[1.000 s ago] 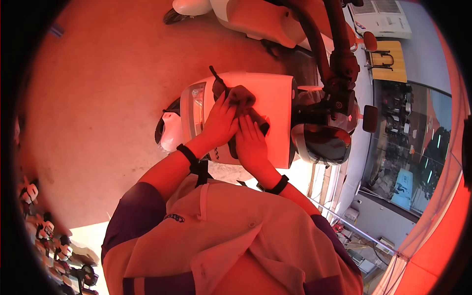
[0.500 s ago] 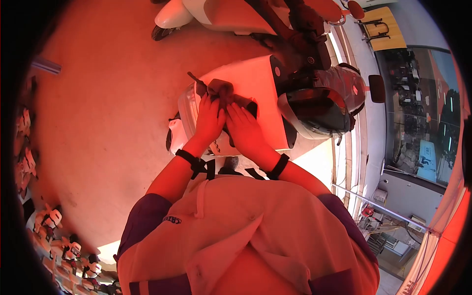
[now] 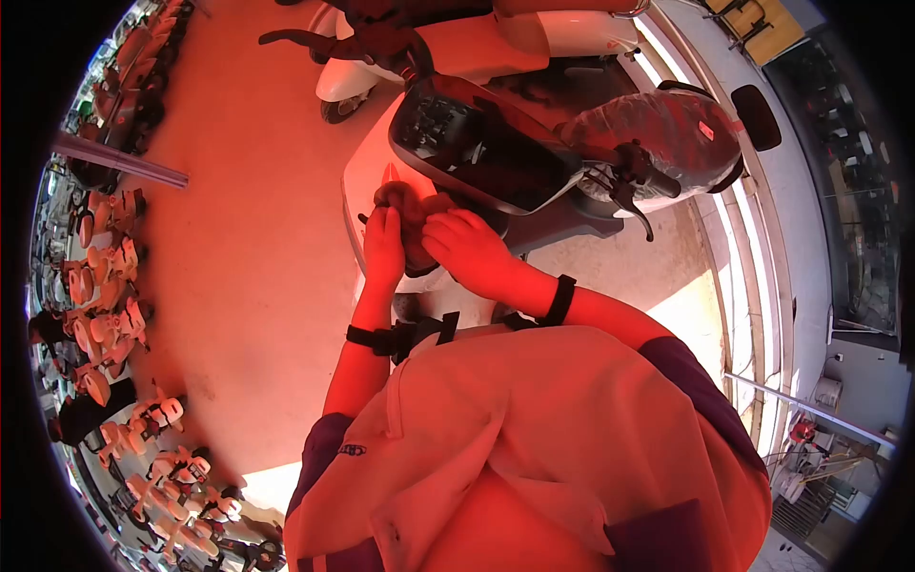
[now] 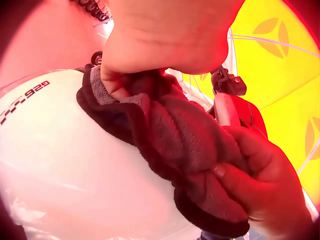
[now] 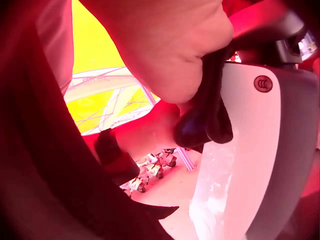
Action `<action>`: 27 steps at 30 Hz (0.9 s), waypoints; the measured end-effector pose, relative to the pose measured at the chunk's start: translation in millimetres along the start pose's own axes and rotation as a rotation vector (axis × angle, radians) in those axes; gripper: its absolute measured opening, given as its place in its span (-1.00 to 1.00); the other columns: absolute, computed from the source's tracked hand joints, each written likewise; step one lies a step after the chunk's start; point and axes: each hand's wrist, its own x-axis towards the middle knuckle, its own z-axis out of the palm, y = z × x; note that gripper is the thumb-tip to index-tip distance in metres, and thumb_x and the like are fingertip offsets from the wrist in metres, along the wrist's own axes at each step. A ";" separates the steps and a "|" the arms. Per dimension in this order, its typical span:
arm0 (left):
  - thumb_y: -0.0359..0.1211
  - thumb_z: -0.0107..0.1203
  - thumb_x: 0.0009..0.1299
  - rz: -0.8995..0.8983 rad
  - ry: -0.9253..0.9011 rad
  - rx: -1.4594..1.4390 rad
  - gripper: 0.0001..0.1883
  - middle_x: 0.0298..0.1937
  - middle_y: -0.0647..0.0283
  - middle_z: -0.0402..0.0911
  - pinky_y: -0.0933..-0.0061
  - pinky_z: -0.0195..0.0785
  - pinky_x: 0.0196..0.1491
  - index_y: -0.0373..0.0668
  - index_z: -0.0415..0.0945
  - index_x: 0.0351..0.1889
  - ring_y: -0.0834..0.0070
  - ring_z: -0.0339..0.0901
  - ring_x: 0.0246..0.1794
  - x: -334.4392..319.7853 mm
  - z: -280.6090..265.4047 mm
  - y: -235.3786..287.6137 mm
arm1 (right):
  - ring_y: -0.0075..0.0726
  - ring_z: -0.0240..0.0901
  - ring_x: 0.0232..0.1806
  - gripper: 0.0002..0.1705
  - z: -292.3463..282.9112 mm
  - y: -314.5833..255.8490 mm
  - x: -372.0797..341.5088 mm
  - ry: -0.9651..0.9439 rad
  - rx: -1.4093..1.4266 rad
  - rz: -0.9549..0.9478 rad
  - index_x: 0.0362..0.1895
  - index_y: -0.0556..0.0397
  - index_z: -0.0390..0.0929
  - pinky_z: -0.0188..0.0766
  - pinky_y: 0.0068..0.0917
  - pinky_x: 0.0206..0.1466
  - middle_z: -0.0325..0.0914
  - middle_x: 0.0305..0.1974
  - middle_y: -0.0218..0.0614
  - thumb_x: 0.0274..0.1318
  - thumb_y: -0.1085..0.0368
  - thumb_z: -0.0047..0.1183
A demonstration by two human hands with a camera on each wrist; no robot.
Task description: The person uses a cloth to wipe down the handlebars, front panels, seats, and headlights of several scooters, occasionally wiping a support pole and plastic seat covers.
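A dark plush cloth (image 3: 412, 227) is bunched between my two hands, close against the white front panel (image 4: 90, 165) of a scooter. My left hand (image 3: 383, 253) grips one end, its fingers tucked into the folds in the left wrist view. My right hand (image 3: 474, 253) pinches the other end, its thumb pressed on the plush side. From the right wrist, the cloth (image 5: 202, 122) hangs in folds below the palm; the fingertips are hidden there. Just beyond the hands sits the scooter's black glossy display (image 3: 448, 133).
Handlebar grips (image 3: 634, 191) and a brake lever stick out to the right of the display. A plastic-wrapped seat (image 3: 658, 143) lies behind it. Another white scooter (image 3: 477, 48) stands at the far side. Rows of scooters (image 3: 114, 286) line the left, beside a pole (image 3: 124, 164).
The view has swung round, and the scooter's display and handlebar now lie just beyond the hands. Earlier the hands lay flatter over the cloth on the white panel; now their fingers hold it gathered.
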 end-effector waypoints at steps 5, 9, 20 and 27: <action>-0.09 -0.09 0.54 -0.383 -0.302 -0.516 -0.63 -0.14 0.31 0.52 0.45 0.32 -0.14 -0.18 0.43 0.05 0.54 0.44 -0.21 -28.0 -9.3 88.9 | 0.04 0.36 0.05 -0.54 -38.0 11.4 -16.8 -0.026 0.450 0.319 -0.05 0.05 0.42 0.38 -0.20 0.06 0.42 -0.06 -0.19 -0.17 0.53 0.02; -0.26 0.09 0.47 -0.020 -0.234 -0.591 -0.62 -0.10 0.32 0.51 0.49 0.33 -0.12 -0.23 0.34 0.15 0.58 0.45 -0.16 -30.3 -20.2 154.7 | 0.01 0.39 0.03 -0.50 -113.2 15.1 -4.8 0.097 0.512 0.284 -0.06 0.02 0.45 0.35 -0.22 0.08 0.46 -0.03 -0.23 -0.23 0.57 -0.01; -0.47 0.26 0.24 0.449 -0.435 0.115 -0.72 -0.28 0.16 0.50 0.41 0.37 -0.21 -0.23 0.48 -0.11 0.28 0.49 -0.30 -8.6 60.1 240.6 | -0.44 0.42 0.05 -0.58 -135.3 181.3 23.0 -0.055 0.756 0.481 0.05 -0.01 0.52 0.37 -0.47 0.09 0.50 -0.01 -0.29 0.08 0.56 -0.04; -0.46 0.25 0.18 0.527 -0.719 -0.018 -0.78 -0.38 0.18 0.52 0.33 0.35 -0.34 -0.15 0.53 -0.20 0.18 0.50 -0.36 32.5 46.5 222.2 | -0.39 0.39 0.08 -0.63 -152.7 174.9 52.1 -0.474 0.612 0.453 0.09 0.07 0.52 0.29 -0.49 0.22 0.44 0.03 -0.35 0.17 0.43 0.02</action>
